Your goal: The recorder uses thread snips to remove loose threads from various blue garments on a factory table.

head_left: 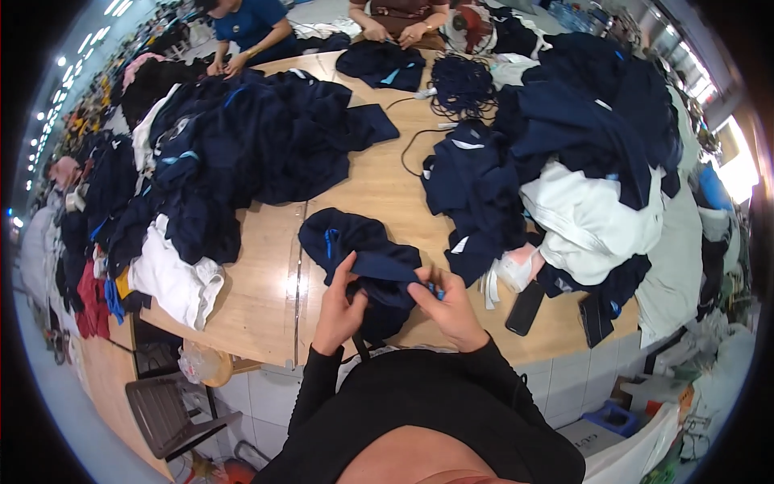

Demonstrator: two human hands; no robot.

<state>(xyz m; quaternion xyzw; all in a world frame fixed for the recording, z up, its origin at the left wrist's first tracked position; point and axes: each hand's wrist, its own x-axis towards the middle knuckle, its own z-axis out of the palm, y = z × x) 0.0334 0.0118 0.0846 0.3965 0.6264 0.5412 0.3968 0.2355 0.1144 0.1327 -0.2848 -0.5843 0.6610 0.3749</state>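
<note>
A dark navy garment (359, 234) with a small bright blue mark lies bunched at the table's near edge, in front of my body. My left hand (342, 308) is closed on the left end of a folded band of it, thumb toward me. The other end of that band is pinched between thumb and fingers of my right hand (448, 306). Something small and blue shows at the right fingers, too little visible to name. The band is stretched between both hands, slightly above the table, and the rest of the garment hangs and rests below.
Piles of navy clothing (274, 137) cover the table's left; more navy (580, 113) and white garments (597, 218) heap on the right. Tangled dark cords (462, 85) lie at the back. A black phone (525, 308) rests near my right hand. Two people work across the table (379, 173).
</note>
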